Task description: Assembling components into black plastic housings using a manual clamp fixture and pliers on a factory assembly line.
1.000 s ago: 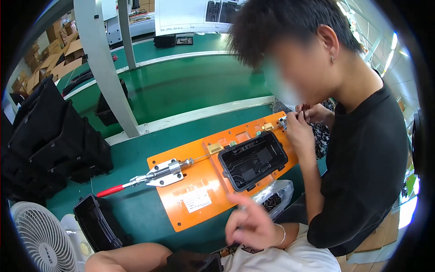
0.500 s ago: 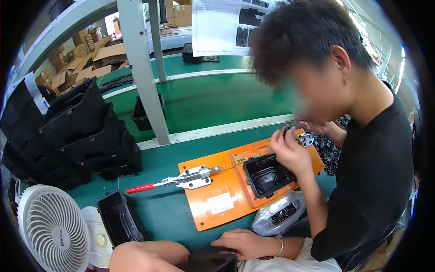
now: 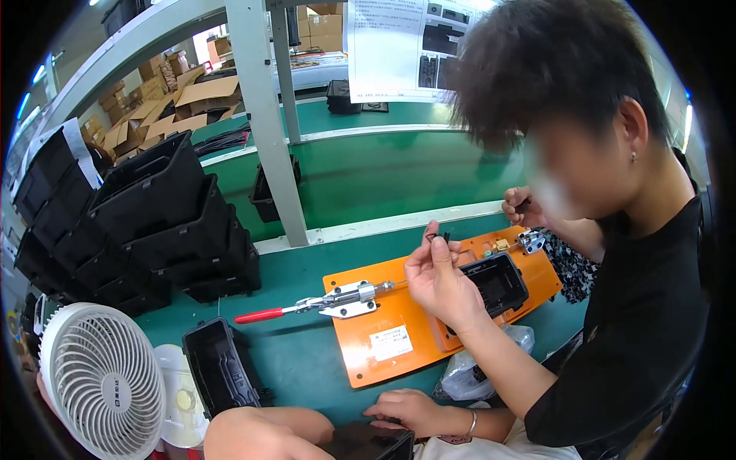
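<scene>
My right hand (image 3: 406, 410), with a bracelet at its wrist, lies flat by the table's near edge, fingers stretched out. Just below it, at the lower edge, is a dark box (image 3: 368, 445). A skin-toned sliver shows at the left rim of the white fan (image 3: 116, 389); whether it is my left hand I cannot make out. Left of the dark box is a bare rounded limb (image 3: 264, 433). At the right a co-worker pinches small dark pieces in the near hand (image 3: 445, 284) above an orange fixture (image 3: 356, 349) holding a black plastic box (image 3: 502, 280).
A toggle clamp with a red handle (image 3: 259, 315) juts left from the fixture. An open black tray (image 3: 218, 368) stands beside the fan. Stacked black bins (image 3: 153, 199) fill the left. A plastic bag (image 3: 468, 377) and loose black parts (image 3: 571, 268) are at the right.
The view has swung, so everything sits further right. The co-worker's hands have parted, the near one moving left over the fixture. My right hand has stayed put. The sliver by the fan has appeared.
</scene>
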A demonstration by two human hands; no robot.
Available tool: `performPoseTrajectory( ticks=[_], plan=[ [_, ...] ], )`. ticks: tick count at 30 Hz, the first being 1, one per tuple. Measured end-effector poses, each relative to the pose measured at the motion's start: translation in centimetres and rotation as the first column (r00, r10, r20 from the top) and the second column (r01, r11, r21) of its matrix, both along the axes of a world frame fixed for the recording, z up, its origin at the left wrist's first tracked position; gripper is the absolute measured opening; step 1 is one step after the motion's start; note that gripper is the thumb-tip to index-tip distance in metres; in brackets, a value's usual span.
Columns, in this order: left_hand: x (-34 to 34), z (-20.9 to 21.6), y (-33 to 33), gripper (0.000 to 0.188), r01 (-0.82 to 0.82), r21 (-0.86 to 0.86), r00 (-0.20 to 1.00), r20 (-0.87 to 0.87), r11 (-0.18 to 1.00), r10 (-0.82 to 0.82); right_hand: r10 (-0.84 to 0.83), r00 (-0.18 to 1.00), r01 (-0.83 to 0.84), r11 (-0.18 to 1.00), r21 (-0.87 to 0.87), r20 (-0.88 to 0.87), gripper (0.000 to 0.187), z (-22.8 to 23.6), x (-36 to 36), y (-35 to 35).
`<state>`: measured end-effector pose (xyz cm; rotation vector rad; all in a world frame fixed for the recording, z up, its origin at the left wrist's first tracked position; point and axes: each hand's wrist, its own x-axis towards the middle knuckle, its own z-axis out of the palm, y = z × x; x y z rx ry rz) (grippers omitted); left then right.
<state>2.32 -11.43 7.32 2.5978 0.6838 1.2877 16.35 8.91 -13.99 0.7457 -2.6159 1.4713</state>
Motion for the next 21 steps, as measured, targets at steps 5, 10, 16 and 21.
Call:
performPoseTrajectory(
  ticks=[5,10,16,21],
  plan=[
    [0.05,0.29,-0.02,0.035,0.04,0.005,0.999,-0.019,0.999,-0.04,-0.058,0.998,0.058,0.998,0.034,0.002,0.019,0.8,0.41,0.12],
    [0.34,0.23,-0.28,0.035,0.031,-0.035,0.999,-0.037,0.999,-0.032,-0.037,0.999,0.037,0.999,0.011,0.002,0.017,0.17,0.25,-0.17],
    [0.39,-0.25,-0.63,0.033,0.042,-0.057,0.999,-0.025,0.997,-0.044,-0.036,0.999,0.036,0.999,-0.006,0.023,0.016,0.0,0.43,-0.15],
    [0.07,0.09,-0.4,0.033,0.062,-0.038,0.996,-0.061,0.997,-0.064,-0.049,0.996,0.05,0.999,-0.018,0.075,0.017,0.75,0.5,0.13]
  ],
)
